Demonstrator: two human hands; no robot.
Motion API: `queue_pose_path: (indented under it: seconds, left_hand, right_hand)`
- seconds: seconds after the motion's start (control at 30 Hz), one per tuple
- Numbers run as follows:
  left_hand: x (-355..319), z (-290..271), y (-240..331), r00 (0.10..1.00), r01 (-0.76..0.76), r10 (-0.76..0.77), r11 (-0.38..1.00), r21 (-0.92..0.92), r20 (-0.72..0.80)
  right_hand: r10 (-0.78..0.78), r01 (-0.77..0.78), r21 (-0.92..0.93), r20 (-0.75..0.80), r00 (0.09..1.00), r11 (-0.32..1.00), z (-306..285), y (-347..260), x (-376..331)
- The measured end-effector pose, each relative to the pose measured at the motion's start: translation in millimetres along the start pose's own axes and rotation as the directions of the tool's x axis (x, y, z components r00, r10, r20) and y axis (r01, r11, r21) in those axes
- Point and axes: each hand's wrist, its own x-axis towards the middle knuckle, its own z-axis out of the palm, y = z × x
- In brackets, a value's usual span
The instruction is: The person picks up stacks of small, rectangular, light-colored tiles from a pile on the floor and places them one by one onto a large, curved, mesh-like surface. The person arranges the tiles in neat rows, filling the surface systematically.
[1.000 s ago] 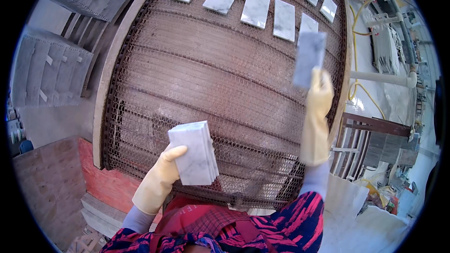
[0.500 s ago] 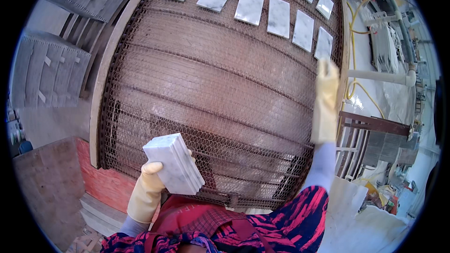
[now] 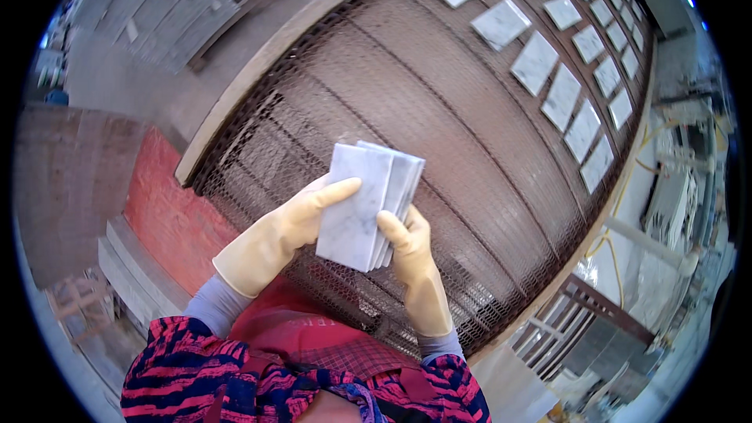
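Both gloved hands — left hand (image 3: pixel 301 215), right hand (image 3: pixel 407 247) — close their fingers on the stack of marble tiles (image 3: pixel 368 204); laid tiles (image 3: pixel 581 130) line the mesh belt's (image 3: pixel 439 94) right edge — more left to place.

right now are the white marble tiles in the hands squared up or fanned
Fanned: the white marble tiles show staggered edges at the top right, held between left hand and right hand.

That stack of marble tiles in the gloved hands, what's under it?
Under the stack of tiles lies the brown wire-mesh conveyor belt, seen all around it. The left hand and right hand grip its sides. The mesh directly beneath is covered by the stack.
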Motion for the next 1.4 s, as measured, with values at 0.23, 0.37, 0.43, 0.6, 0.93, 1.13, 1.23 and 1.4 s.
queue_pose_path:
  seconds: [0.23,0.37,0.43,0.6,0.93,1.13,1.23,1.4]
  left_hand:
    - [-25,-60,0,0.975,-0.208,0.221,0.909,-0.362,-0.005]
    - [-66,-91,8,0.939,-0.317,0.341,0.828,-0.462,-0.033]
    - [-93,-94,1,0.919,-0.393,0.371,0.848,-0.354,-0.132]
    - [-146,-112,-36,0.916,-0.396,0.345,0.86,-0.32,-0.207]
    - [-175,-114,-77,0.931,-0.363,0.308,0.829,-0.425,-0.194]
    - [-169,-86,-58,0.935,-0.35,0.318,0.901,-0.256,-0.158]
    - [-169,-72,-46,0.933,-0.355,0.33,0.908,-0.221,-0.144]
    - [-157,-62,-39,0.942,-0.334,0.325,0.927,-0.169,-0.081]
  right_hand:
    - [-0.208,0.138,-0.349,-0.17,0.963,0.927,47,-43,52]
    - [-0.338,0.258,-0.326,-0.221,0.915,0.909,70,-70,122]
    - [-0.383,0.29,-0.361,-0.22,0.897,0.886,72,-76,168]
    - [-0.374,0.302,-0.242,-0.352,0.858,0.922,65,-73,233]
    - [-0.368,0.267,-0.269,-0.469,0.803,0.925,23,-81,197]
    - [-0.339,0.209,-0.295,-0.511,0.79,0.932,6,-78,182]
    - [-0.343,0.209,-0.302,-0.513,0.787,0.93,-7,-84,158]
    - [-0.358,0.163,-0.383,-0.521,0.775,0.909,-62,-80,145]
